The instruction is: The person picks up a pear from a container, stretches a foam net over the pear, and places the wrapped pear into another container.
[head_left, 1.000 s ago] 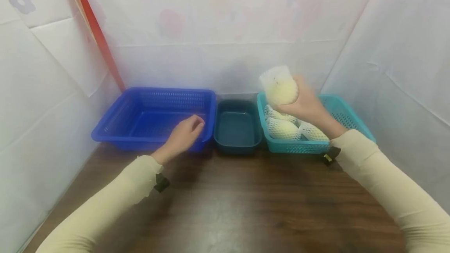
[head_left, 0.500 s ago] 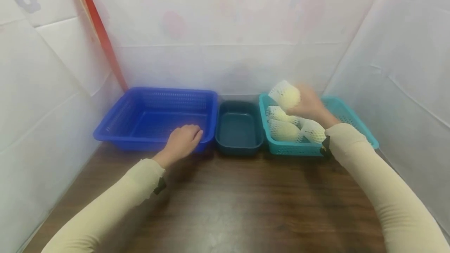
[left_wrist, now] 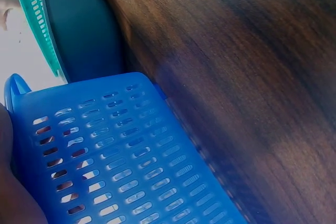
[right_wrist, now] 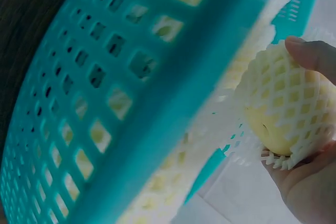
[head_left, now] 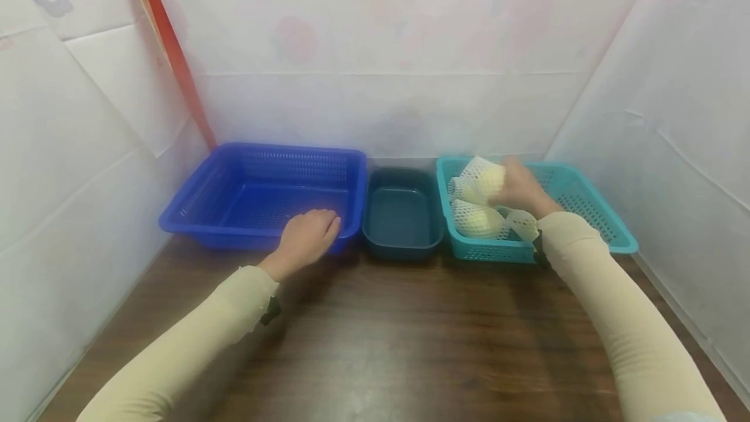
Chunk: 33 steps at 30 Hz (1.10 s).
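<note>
In the head view my right hand [head_left: 523,187] holds a pale yellow fruit in a white foam net [head_left: 491,181] low over the left part of the turquoise basket [head_left: 592,204]. The right wrist view shows the thumb on one side of that netted fruit [right_wrist: 283,106] and fingers on the other. Several more netted fruits [head_left: 476,219] lie beneath it in the same basket. My left hand [head_left: 307,239] is at the front rim of the blue basket [head_left: 205,230], its fingers loosely bent and partly hidden; no object shows in it.
A dark teal tub [head_left: 401,246] stands between the two baskets. All three line up along the back of the brown wooden table [head_left: 381,331]. White sheeting [head_left: 410,116] hangs behind and on both sides, with a red strip [head_left: 176,60] at the left.
My right hand has lowered the netted fruit from above the turquoise basket down into its left side. My left hand has turned palm down and settled at the blue basket's front rim.
</note>
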Tool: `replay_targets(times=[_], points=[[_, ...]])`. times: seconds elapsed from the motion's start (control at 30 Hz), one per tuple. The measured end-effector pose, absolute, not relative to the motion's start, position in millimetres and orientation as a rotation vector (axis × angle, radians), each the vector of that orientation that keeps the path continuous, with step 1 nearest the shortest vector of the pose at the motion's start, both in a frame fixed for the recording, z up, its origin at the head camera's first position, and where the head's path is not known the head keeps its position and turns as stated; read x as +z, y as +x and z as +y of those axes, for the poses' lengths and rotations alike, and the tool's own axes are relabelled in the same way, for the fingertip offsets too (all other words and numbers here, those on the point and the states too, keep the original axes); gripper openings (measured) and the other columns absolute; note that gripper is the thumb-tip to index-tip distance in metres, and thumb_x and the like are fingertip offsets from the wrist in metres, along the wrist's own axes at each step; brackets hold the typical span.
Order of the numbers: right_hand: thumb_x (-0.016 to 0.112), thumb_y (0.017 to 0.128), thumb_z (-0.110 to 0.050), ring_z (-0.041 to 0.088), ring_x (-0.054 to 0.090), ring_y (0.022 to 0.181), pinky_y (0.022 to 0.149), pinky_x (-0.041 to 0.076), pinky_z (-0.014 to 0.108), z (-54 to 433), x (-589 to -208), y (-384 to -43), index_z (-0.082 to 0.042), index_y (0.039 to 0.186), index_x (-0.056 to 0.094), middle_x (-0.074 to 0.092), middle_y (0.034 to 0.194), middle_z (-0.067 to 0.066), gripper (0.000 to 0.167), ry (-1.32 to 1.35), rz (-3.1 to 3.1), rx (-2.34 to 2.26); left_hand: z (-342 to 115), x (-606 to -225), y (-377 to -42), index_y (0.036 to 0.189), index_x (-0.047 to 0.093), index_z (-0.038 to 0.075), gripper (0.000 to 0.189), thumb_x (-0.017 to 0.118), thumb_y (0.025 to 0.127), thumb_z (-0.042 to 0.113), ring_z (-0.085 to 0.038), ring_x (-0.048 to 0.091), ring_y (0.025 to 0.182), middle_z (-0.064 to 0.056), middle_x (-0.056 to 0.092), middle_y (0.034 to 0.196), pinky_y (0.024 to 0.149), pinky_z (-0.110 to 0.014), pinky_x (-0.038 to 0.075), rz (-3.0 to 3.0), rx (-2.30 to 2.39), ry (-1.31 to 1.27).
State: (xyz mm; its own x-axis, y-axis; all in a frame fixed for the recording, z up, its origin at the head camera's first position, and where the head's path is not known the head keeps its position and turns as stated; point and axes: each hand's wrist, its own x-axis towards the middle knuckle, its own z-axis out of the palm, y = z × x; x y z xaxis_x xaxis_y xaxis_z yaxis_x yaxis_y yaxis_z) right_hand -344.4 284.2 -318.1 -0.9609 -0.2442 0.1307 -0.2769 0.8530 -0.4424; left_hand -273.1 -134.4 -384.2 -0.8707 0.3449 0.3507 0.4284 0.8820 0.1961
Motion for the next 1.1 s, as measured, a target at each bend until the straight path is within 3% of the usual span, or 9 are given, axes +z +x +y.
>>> replay_targets(times=[0.17, 0.37, 0.73, 0.93, 1.1], points=[[0.077, 0.073, -0.008, 0.046, 0.048, 0.103, 0.084, 0.042, 0.060, 288, -326, -345, 0.015, 0.133, 0.036, 0.047, 0.119, 0.034, 0.077, 0.467, -3.020, 0.669, -134, -383, -269, 0.069, 0.049, 0.014, 0.036, 0.039, 0.100, 0.029, -0.023, 0.051, 0.062, -0.001, 0.048, 0.064, 0.055, -0.037, 0.045, -2.758, -0.403, -0.576], [0.072, 0.082, -0.016, 0.054, 0.032, 0.120, 0.096, 0.029, 0.066, 289, -326, -347, 0.015, 0.142, 0.016, 0.030, 0.133, 0.040, 0.088, 0.480, -3.051, 0.691, -133, -379, -267, 0.067, 0.048, 0.014, 0.037, 0.038, 0.099, 0.029, -0.022, 0.050, 0.061, -0.002, 0.047, 0.063, 0.052, -0.037, 0.045, -2.752, -0.402, -0.566], [0.069, 0.082, -0.024, 0.055, 0.016, 0.128, 0.103, 0.018, 0.066, 290, -329, -346, 0.016, 0.143, 0.006, 0.016, 0.141, 0.042, 0.095, 0.351, -3.125, 0.627, -135, -383, -270, 0.068, 0.049, 0.014, 0.037, 0.038, 0.100, 0.029, -0.024, 0.053, 0.064, -0.002, 0.049, 0.065, 0.054, -0.039, 0.047, -2.758, -0.402, -0.569], [0.071, 0.078, -0.018, 0.056, 0.022, 0.125, 0.100, 0.021, 0.067, 292, -324, -342, 0.018, 0.140, 0.011, 0.022, 0.136, 0.042, 0.093, 0.408, -3.117, 0.606, -138, -382, -270, 0.068, 0.048, 0.014, 0.034, 0.041, 0.099, 0.026, -0.024, 0.053, 0.065, -0.002, 0.048, 0.065, 0.055, -0.039, 0.046, -2.767, -0.418, -0.565], [0.067, 0.085, -0.013, 0.057, 0.011, 0.131, 0.104, 0.015, 0.066, 289, -311, -328, 0.018, 0.142, 0.003, 0.010, 0.144, 0.043, 0.091, 0.448, -3.131, 0.655, -139, -383, -271, 0.070, 0.050, 0.013, 0.033, 0.041, 0.099, 0.026, -0.024, 0.052, 0.066, -0.003, 0.050, 0.066, 0.057, -0.039, 0.046, -2.773, -0.439, -0.590]])
